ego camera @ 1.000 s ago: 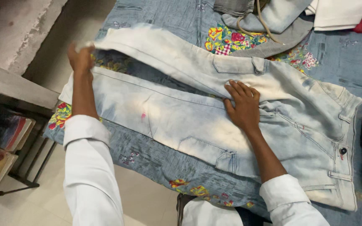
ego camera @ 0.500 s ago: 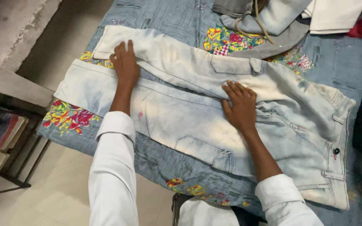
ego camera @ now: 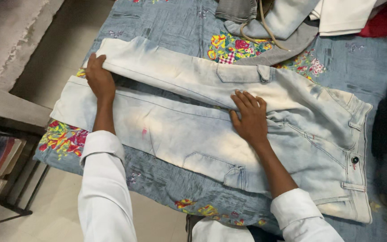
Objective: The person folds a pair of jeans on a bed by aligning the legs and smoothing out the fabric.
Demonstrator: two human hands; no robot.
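Under the fingers of the left hand lies the hem end of the far leg of a pair of pale, washed-out jeans; the fingers curl together over that leg's near edge, thumb tucked beneath, so the hand grips the cloth rather than resting flat on it. Just below those knuckles runs the near leg, spread flat, with a small pink stain on it beside the wrist. Off to the right of that hand, the right hand lies palm down with its fingers slightly spread, pressing where the two legs meet near the crotch; it clamps nothing. Past its fingertips sits a flap pocket on the far leg, and toward its wrist a second flap pocket on the near leg. Farther right of this hand the waistband ends the garment, with a dark button showing. Both arms wear white sleeves. Beneath the jeans spreads a blue patchwork bedcover with bright floral patches. Beyond the fingers, at the far edge, lies a heap of other clothes, grey, white and red. Left of the left hand, off the cover, stands a low shelf over pale floor.
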